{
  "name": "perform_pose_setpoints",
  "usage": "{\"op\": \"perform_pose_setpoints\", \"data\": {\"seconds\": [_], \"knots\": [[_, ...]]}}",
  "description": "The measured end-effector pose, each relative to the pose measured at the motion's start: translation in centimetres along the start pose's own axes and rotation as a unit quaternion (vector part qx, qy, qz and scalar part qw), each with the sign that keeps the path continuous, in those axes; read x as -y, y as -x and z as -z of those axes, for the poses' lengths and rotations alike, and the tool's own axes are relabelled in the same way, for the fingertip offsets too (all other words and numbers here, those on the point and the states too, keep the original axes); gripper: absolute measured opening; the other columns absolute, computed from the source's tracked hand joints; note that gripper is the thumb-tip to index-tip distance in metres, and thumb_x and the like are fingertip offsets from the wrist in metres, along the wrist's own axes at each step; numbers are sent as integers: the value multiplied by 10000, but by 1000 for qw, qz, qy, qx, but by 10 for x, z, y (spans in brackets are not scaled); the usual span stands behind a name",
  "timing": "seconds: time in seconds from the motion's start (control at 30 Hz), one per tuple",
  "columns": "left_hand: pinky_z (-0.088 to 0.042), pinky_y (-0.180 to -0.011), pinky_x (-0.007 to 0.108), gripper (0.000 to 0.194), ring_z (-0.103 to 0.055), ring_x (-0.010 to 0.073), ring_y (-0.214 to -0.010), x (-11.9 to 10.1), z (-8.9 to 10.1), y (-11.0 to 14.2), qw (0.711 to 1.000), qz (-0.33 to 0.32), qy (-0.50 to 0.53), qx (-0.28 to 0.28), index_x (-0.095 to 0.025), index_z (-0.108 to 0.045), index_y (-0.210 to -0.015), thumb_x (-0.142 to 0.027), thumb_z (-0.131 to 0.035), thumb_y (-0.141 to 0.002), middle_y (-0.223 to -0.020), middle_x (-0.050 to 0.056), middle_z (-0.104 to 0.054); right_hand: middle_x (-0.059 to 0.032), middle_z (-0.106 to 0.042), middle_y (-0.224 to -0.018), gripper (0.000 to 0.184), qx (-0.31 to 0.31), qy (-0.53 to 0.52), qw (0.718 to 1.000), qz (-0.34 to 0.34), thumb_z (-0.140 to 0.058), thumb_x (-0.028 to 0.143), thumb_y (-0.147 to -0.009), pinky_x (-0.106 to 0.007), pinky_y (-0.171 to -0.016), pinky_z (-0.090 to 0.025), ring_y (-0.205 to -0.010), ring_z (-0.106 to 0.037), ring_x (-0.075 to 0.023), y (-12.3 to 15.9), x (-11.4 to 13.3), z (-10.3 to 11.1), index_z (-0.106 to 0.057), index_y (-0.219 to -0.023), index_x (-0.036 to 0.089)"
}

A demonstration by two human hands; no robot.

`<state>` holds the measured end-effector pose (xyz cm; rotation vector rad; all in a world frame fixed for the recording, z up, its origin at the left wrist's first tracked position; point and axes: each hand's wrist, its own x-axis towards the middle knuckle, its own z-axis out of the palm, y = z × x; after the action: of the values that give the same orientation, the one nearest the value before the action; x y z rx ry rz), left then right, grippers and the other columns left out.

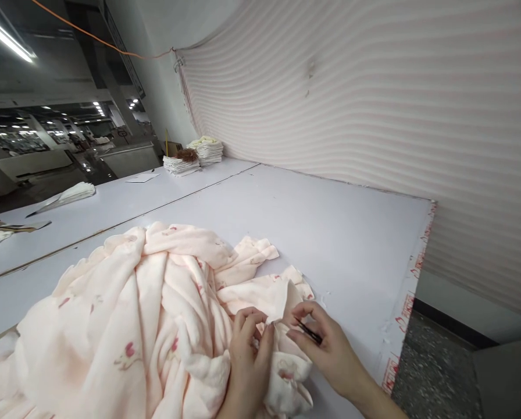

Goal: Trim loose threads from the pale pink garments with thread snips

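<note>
A large heap of pale pink plush fabric (156, 308) with small pink-red printed motifs lies bunched on the table at the left and centre. My left hand (252, 355) is closed on it, thumb and fingers pinching an edge of the cloth. Just to the right, my right hand (324, 343) is closed around small dark thread snips (309, 331), whose handle end shows under the fingers. Their tip lies near the cloth between both hands, but the fingers partly hide it. A fold of fabric stands up behind the fingertips.
The pale table (330, 215) has red-printed tape (411, 285) along its right edge. At the far end sit stacks of folded cloth (206, 151). More white cloth (71, 195) lies at the left. A striped sheet (352, 105) hangs along the wall.
</note>
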<state>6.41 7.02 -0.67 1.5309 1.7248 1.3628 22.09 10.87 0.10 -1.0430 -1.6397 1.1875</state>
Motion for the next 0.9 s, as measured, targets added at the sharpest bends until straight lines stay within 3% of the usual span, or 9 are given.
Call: {"op": "perform_pose_setpoints", "data": {"seconds": [0.13, 0.27, 0.4, 0.53, 0.73, 0.9], "knots": [[-418, -572, 224, 163, -530, 141, -638, 1, 2, -1, 993, 49, 80, 75, -169, -603, -877, -307, -528, -831, -729, 19, -593, -49, -626, -1008, 138, 45, -11, 998, 48, -586, 249, -807, -275, -814, -463, -956, -582, -189, -5, 9, -12, -608, -941, 222], [-445, -678, 242, 180, -549, 155, -753, -1, 8, -2, 972, 104, 170, 125, -167, -607, -876, -318, -512, -848, -816, 35, -618, -21, -623, -816, 128, 28, 8, 999, 23, -519, 295, -864, -249, -701, -454, -773, -577, -157, -10, 2, -19, -605, -844, 202], [-423, -591, 225, 233, -519, 140, -656, -8, 9, 0, 984, 99, 109, 105, -192, -595, -1004, -323, -560, -815, -745, 5, -590, 17, -542, -682, 208, -2, -6, 1000, -6, -437, 347, -906, -218, -590, -414, -626, -514, -124, -4, -4, -24, -527, -798, 193], [-429, -642, 249, 208, -566, 169, -726, -15, 6, -1, 990, 63, 63, 113, -173, -633, -921, -330, -538, -822, -809, 38, -643, 11, -558, -718, 201, -8, -38, 999, -4, -440, 367, -906, -222, -633, -431, -674, -541, -132, -1, -6, -23, -521, -843, 194], [-426, -640, 244, 265, -557, 169, -716, -15, 7, -4, 971, 164, 134, 112, -152, -642, -859, -392, -536, -822, -777, 39, -654, -50, -628, -944, 151, 53, -12, 999, 6, -589, 295, -825, -284, -805, -459, -907, -582, -196, -1, 2, -3, -614, -938, 198], [-413, -651, 239, 216, -563, 175, -752, -14, 8, -4, 975, 141, 117, 129, -161, -659, -863, -341, -549, -815, -813, 42, -671, -55, -659, -917, 120, 66, -2, 998, 16, -586, 260, -823, -297, -794, -472, -886, -600, -202, -1, 4, -1, -677, -881, 208]]}}
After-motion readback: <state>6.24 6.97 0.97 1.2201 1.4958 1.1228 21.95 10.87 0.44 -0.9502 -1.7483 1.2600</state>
